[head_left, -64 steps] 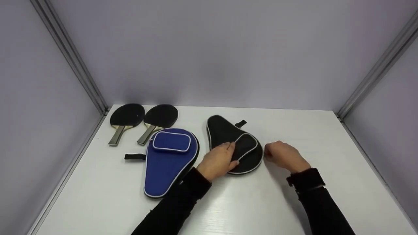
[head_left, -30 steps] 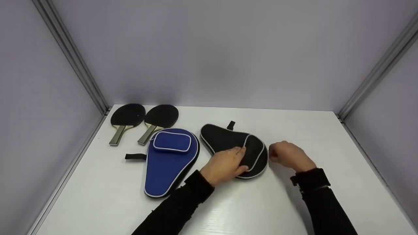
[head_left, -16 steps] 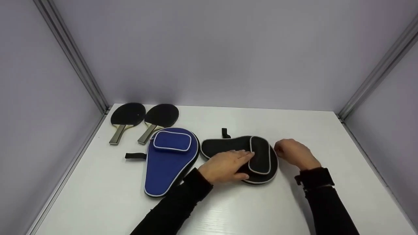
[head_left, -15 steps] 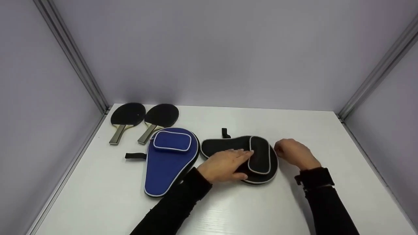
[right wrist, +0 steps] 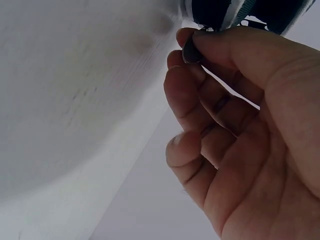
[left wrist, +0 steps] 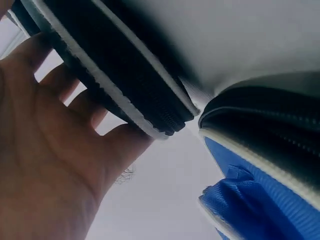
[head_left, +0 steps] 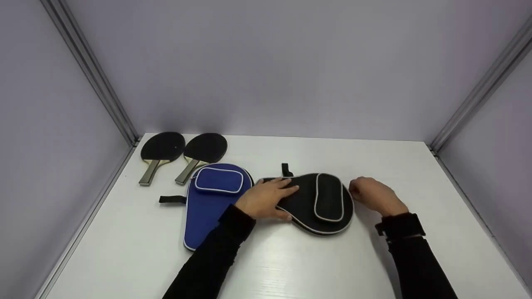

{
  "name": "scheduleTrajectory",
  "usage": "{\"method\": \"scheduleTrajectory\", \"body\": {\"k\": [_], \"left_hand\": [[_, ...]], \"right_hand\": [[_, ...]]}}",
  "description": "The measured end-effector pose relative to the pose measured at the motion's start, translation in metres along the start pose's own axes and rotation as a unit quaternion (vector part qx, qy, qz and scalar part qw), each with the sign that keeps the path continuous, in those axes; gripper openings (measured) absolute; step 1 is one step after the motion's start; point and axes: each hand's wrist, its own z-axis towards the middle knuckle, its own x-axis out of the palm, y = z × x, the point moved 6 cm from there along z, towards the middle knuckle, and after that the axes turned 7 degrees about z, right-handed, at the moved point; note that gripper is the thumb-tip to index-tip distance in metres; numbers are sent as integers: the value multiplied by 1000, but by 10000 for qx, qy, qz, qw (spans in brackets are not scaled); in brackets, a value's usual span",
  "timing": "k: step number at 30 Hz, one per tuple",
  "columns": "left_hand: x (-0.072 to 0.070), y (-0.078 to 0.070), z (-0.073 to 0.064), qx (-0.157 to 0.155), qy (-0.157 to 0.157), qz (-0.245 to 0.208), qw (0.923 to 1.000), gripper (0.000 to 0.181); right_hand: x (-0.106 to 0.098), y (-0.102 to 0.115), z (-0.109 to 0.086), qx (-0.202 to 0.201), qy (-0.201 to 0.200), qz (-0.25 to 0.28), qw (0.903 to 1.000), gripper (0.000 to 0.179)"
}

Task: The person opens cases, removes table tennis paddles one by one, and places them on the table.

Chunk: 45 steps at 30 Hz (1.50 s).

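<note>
A black table tennis bat case (head_left: 301, 203) with white piping lies flat on the table, its narrow end pointing left and its pocket at the wide end. My left hand (head_left: 266, 197) rests on the narrow end with spread fingers, the thumb at the near edge. In the left wrist view the fingers (left wrist: 80, 105) reach over the case's far side. My right hand (head_left: 376, 195) is at the rounded right edge. Between thumb and forefinger it pinches a dark zip pull (right wrist: 190, 51), seen in the right wrist view.
A blue bat case (head_left: 203, 207) lies just left of the black one, partly under my left forearm. Behind it are two black table tennis bats, one at the far left (head_left: 163, 145) and one beside it (head_left: 205, 147). Walls (head_left: 266, 74) enclose the white table.
The black case has turned counterclockwise, its narrow end swinging from the back to the left. My left hand has moved from near the pocket to the narrow end; the right hand shifted slightly right.
</note>
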Motion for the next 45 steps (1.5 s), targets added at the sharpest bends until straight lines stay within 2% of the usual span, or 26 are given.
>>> {"method": "scheduleTrajectory", "body": {"k": [31,45], "left_hand": [[7,-3,10,-716,-447,-83,9964,92],[10,-8,12,-1246,-643,362,9895,93]], "right_hand": [[-2,-5,0,57,-74,53,9999,18],[0,-4,1,83,-76,93,9999,13]]}}
